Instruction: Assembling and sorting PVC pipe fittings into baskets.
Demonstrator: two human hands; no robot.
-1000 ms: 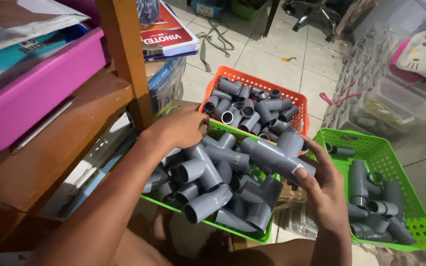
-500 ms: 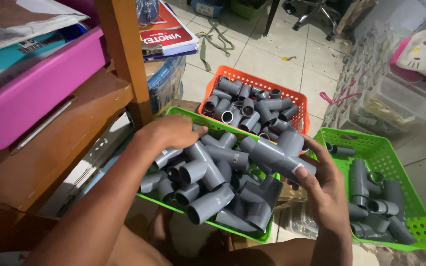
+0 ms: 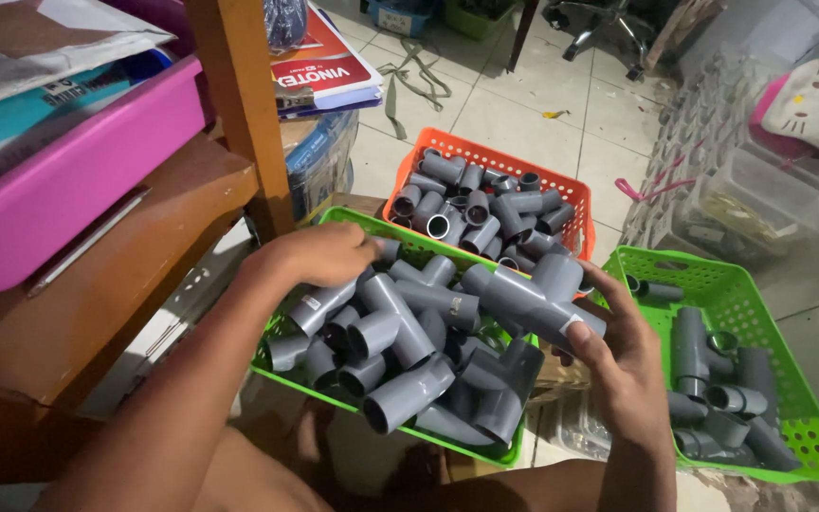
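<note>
A green basket (image 3: 426, 440) in front of me is heaped with grey pipe fittings (image 3: 400, 332), mostly tees. My left hand (image 3: 324, 253) rests knuckles-up on the back left of the heap, fingers curled onto the fittings near the rim. My right hand (image 3: 620, 360) grips a large grey tee fitting (image 3: 533, 299) at the basket's right side, thumb pressed on its lower end. Behind stands an orange basket (image 3: 571, 190) filled with short grey couplings (image 3: 476, 209).
A second green basket (image 3: 789, 379) at the right holds several grey fittings (image 3: 713, 379). A wooden shelf post (image 3: 234, 104) and shelf with a pink tray (image 3: 68, 180) stand at the left. Clear plastic boxes (image 3: 741, 190) and tiled floor (image 3: 514, 104) lie beyond.
My left hand has slid slightly down and inward over the heap. My right hand keeps its hold on the large tee with little movement.
</note>
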